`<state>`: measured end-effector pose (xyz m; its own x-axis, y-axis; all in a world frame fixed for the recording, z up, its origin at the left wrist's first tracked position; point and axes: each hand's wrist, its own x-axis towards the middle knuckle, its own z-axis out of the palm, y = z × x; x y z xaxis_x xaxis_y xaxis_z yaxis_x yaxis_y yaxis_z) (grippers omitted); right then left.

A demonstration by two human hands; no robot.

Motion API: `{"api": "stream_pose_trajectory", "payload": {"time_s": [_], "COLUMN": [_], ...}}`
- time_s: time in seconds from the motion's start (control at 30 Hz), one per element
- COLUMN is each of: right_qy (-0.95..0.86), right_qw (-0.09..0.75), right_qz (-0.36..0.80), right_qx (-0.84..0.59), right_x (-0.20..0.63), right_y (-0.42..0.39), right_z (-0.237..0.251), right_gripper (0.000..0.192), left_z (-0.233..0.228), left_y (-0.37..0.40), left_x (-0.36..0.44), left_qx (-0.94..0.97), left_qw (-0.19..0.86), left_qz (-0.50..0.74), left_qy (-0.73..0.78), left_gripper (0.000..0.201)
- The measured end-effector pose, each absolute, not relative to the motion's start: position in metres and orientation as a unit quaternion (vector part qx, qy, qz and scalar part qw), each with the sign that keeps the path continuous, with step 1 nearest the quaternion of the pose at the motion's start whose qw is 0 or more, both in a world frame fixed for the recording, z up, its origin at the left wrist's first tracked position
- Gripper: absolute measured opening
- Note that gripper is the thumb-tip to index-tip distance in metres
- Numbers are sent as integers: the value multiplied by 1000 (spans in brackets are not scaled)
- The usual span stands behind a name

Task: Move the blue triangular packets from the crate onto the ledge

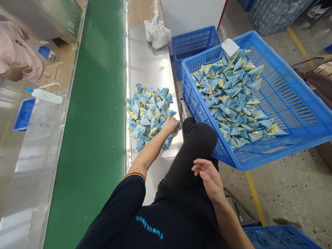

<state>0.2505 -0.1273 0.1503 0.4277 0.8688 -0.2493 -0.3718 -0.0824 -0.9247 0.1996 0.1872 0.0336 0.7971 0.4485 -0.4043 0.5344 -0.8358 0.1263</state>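
Your hands are well apart. Your L hand (171,125) is down on the R edge of the pkt pile (149,114), palm down, fingers over the pkts; can't tell if it's gripping one, since the fingertips are partly hidden. Your R hand (210,180) is up over your lap, palm turned inward, fingers loosely bent, holding nothing; nearest thing to it is your R thigh, w/ the near corner of the big crate (290,100) just beyond.

The pile sits on the steel ledge (150,69), blue & yellow pyramid pkts heaped several deep, L side right up against the edge of the green belt (95,103). Your leg (186,155) is alongside the ledge, between it & the big crate.

Big crate's on your R, blue, slotted walls. More of the same pkts, the crate load (233,97), are heaped toward its L side. A white tag (230,46) hangs over its far rim.

Past the pile, a striped cloth (157,33) lies on the ledge, w/ a small crate (195,43) on the floor beside it. Across the belt: a bottle (48,95) on its side & a co-worker in pink (23,52).
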Motion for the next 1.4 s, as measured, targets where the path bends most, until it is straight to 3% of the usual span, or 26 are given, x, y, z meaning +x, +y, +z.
{"api": "stream_pose_trajectory", "payload": {"time_s": [0.27, 0.57, 0.8, 1.23, 1.4], "right_qy": [-209, -195, -168, -133, -136], "right_qw": [643, 675, 711, 713, 724], "right_qz": [506, 387, 293, 312, 269], "right_qx": [-535, -597, -617, -613, -621], "right_x": [263, 296, 337, 315, 333], "right_y": [-124, -125, -138, -124, -119], "right_z": [147, 157, 167, 153, 157], "right_gripper": [28, 24, 15, 16, 20], "left_z": [28, 24, 15, 6, 13], "left_y": [184, 172, 182, 185, 188], "left_x": [168, 158, 177, 179, 168], "left_qx": [934, 950, 946, 928, 927], "left_qw": [104, 137, 116, 138, 151], "left_qz": [-171, -103, -165, -94, -62], "left_qy": [297, 260, 255, 333, 338], "left_gripper": [39, 62, 43, 28, 21]}}
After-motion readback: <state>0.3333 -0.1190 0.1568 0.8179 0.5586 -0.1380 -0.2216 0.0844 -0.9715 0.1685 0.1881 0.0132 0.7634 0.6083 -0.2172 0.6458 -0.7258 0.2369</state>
